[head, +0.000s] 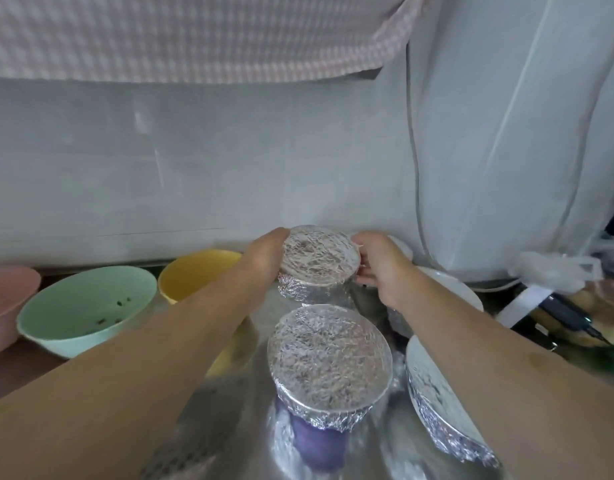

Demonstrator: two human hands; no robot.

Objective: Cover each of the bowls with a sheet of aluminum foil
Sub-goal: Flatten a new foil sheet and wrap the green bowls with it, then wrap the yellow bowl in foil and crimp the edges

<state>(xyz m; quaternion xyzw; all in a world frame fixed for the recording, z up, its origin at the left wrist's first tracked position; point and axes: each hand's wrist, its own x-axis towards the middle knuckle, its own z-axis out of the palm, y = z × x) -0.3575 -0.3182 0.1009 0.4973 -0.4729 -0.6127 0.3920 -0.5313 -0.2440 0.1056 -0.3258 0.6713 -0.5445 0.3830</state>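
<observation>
Head view, both arms reaching forward over the desk (18, 372).

Far bowl (317, 263), already topped with foil (319, 258), sits near the back wall. Left hand (265, 259) cups its left side, fingers curled around the rim and hidden behind it. Right hand (380, 263) is on the right side, fingers curled and pinching the foil edge at the rim. The foil top looks flat and tight; its skirt is crimped down the wall.

Other covered items: purple bowl (328, 372) nearest the camera, foil folded over the rim, purple base showing below; a third covered bowl (440, 403) at right, partly behind the right forearm. More foil-wrapped shapes lie behind the right hand, too hidden to count.

Uncovered: green bowl (87, 303), with dark specks inside; yellow bowl (198, 271), partly behind the left arm; pink bowl (6, 299) at the left edge.

Step in hand, as judged: finishing the crimp on the far bowl, pressing foil snug around the rim.

Progress: at least three covered, three open ones left.

Next move calls for: letting go of the far bowl, getting a fresh sheet (no roll identifiable in view), then laying it over an open bowl. The green one is nearest to reach. The foil tears easily, so the folding should be gentle.
</observation>
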